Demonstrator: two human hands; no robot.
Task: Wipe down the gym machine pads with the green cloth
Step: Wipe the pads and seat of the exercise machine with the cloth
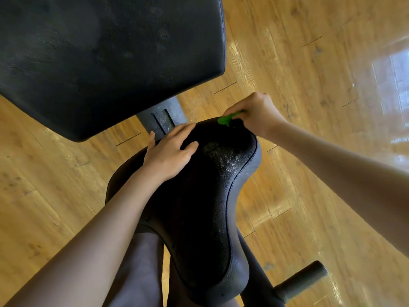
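**Cloth at the far tip of the seat pad**

The large black back pad (106,58) fills the upper left, above the wood-plank floor (309,52). Below it, the left hand (170,151) lies flat with fingers spread on the narrow black seat pad (199,207), gripping nothing. Further right, the right hand (254,114) is closed around the bunched green cloth (228,118), pressing it onto the seat pad's far tip. A black foam roller (301,280) juts out at lower right.

The left hand (168,155) is lying on the seat pad (199,207), the back pad (106,58) standing behind it, the cloth (228,119) touching its far edge.
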